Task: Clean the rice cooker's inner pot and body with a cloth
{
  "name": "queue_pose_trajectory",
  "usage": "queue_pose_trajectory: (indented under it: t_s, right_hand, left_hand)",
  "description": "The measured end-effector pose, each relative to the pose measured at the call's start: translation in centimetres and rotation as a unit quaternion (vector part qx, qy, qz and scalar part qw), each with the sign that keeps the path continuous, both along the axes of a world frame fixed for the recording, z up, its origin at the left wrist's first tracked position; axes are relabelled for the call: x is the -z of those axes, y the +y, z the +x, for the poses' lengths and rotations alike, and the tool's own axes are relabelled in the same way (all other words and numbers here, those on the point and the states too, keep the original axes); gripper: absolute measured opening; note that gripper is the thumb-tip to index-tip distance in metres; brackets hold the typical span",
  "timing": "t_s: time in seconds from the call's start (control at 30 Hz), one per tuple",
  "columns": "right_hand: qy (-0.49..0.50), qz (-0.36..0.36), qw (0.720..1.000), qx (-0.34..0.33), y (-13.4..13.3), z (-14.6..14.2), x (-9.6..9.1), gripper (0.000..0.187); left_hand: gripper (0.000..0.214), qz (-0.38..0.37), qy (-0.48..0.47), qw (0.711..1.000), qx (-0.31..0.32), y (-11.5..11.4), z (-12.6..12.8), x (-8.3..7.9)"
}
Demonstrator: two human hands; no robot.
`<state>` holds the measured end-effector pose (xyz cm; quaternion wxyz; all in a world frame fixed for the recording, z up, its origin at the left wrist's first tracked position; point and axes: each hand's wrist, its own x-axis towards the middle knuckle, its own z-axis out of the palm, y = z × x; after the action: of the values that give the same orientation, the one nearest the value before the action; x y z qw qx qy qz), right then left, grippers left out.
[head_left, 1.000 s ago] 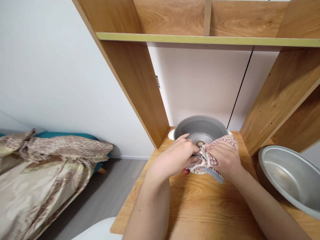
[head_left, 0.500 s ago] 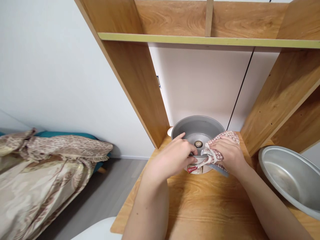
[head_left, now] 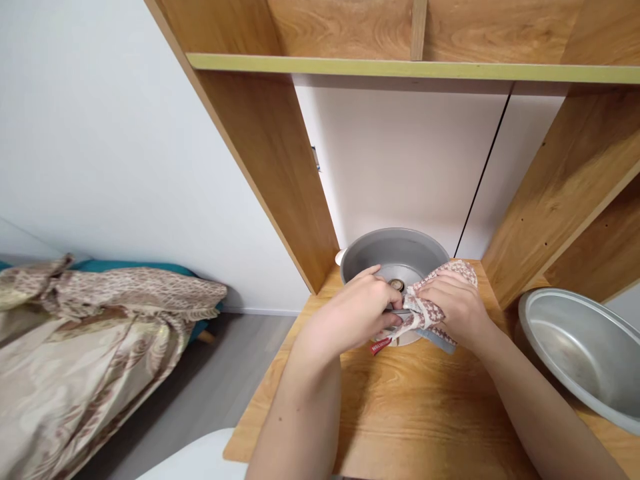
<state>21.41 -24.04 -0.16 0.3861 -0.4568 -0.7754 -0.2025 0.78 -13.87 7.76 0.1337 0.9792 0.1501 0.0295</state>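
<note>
A rice cooker body (head_left: 395,245) with a grey inner wall stands at the back of the wooden desktop. Its lid is off and the round sensor (head_left: 397,285) shows at the bottom. Across its front rim reaches my left hand (head_left: 367,301), thumb and fingers closed on the rim. My right hand (head_left: 453,303) is closed around a patterned cloth (head_left: 463,270), brown-pink and white, pressed over the front right of the rim. A red tag (head_left: 381,345) sticks out below my left fingers, and a blue-grey part (head_left: 439,339) hangs beneath my right hand.
A silver metal pot (head_left: 575,340) lies at the right on the desktop (head_left: 425,413). Wooden side panels (head_left: 270,173) and a yellow-edged shelf (head_left: 415,68) frame the space. At left are a bed with patterned bedding (head_left: 110,360) and a white rounded surface (head_left: 195,460).
The cloth's edge has shifted slightly left along the rim, and the red tag has tilted and lowered a little. Both hands stay at the front rim. The view has shifted slightly.
</note>
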Motion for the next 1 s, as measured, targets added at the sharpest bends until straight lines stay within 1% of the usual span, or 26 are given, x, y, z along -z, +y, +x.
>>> queue_pose_trajectory:
  t_s: [0.07,0.33,0.5,0.63,0.73,1.0]
  right_hand:
    - [-0.001,-0.007,1.0,0.001,-0.03,0.04,0.03,0.024]
    - [0.0,-0.027,0.999,0.028,-0.25,-0.36,-0.21,0.033]
    - [-0.006,-0.026,0.998,0.055,-0.35,-0.66,-0.1,0.038]
    - [-0.009,-0.023,0.997,0.068,-0.42,-0.9,0.05,0.038]
    - [-0.007,-0.03,0.998,0.06,-0.46,-0.83,0.04,0.035]
    - [-0.002,-0.075,0.997,0.017,-0.63,-0.13,-0.37,0.018]
  left_hand:
    - [0.022,-0.001,0.001,1.0,0.0,-0.02,0.02,0.05]
    - [0.023,-0.011,0.0,1.0,-0.009,-0.13,0.09,-0.24]
    - [0.022,-0.021,0.011,1.0,-0.012,-0.18,0.07,-0.31]
    - [0.021,-0.024,0.016,0.999,-0.018,-0.16,0.09,-0.3]
    - [0.023,-0.027,0.02,0.999,-0.019,-0.09,0.11,-0.33]
    - [0.022,-0.038,0.008,0.999,-0.013,0.01,-0.07,-0.17]
